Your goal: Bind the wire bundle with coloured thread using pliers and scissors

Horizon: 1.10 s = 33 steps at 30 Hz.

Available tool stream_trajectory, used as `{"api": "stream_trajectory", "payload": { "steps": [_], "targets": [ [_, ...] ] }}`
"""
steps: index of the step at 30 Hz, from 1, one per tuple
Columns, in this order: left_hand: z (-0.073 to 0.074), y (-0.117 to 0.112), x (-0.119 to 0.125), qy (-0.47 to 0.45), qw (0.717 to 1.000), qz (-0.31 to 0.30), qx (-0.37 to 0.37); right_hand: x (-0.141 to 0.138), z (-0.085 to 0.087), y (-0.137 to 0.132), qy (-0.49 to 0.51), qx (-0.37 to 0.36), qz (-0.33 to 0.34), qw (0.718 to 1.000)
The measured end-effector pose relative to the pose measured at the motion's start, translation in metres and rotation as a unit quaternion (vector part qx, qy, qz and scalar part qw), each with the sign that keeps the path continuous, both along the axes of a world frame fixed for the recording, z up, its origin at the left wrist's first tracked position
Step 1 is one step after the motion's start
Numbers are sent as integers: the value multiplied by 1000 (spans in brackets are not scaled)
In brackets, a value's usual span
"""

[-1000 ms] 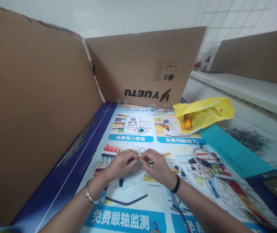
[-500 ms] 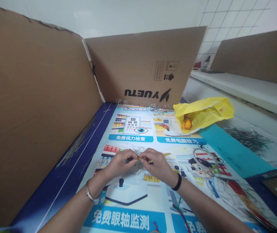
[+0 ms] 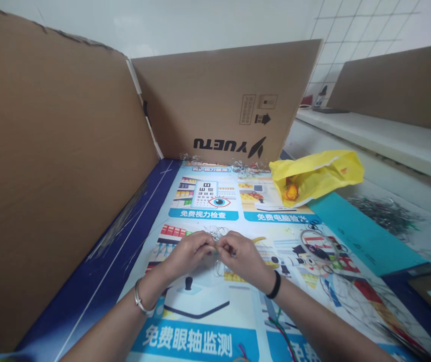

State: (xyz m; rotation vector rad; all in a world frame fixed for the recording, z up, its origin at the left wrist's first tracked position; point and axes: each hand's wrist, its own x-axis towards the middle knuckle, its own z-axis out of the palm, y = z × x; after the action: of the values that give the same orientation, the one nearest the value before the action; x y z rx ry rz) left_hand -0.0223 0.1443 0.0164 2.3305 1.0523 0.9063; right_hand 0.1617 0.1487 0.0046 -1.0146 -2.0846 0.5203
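Toward nine o'clock from centre, the left hand point(image 3: 191, 251) is closed to a pinch; whatever it grips is too small to tell. At twelve, just beyond, thin wires point(image 3: 218, 233) lie tangled, with loops showing at six. At three, the right hand point(image 3: 244, 255) pinches likewise, its hold equally unclear. For control, better brace both thumbs close together, turn gently and leave stray strands outside the grip.

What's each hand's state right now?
Left hand: pinched closed; anything held is too small to tell.
Right hand: pinched closed too; anything held can't be made out.
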Motion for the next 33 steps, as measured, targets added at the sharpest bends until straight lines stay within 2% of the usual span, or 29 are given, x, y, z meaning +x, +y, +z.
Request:
{"api": "stream_trajectory", "payload": {
  "steps": [3, 6, 10, 14, 18, 22, 33],
  "targets": [
    [-2, 0, 0, 40, 997, 0, 70, -1, -2, -1, -11, 15, -19, 1000],
    [-4, -1, 0, 79, 989, 34, 118, -1, -4, 0, -15, 40, -41, 998],
    [-3, 1, 1, 80, 992, 71, 59, -1, -4, 1, -8, 54, -52, 997],
    [-1, 2, -2, 23, 999, 40, 21, -1, -2, 1, 16, 32, -52, 998],
    [-1, 0, -6, 25, 998, 3, 59, -1, -3, 1, 31, 8, -47, 998],
    [-5, -4, -5, 59, 993, 7, 102, -2, -4, 1, 30, 3, -42, 999],
    [-6, -4, -2, 27, 994, 43, 97, -4, -7, -3, 16, 16, -26, 999]
  ]
}}
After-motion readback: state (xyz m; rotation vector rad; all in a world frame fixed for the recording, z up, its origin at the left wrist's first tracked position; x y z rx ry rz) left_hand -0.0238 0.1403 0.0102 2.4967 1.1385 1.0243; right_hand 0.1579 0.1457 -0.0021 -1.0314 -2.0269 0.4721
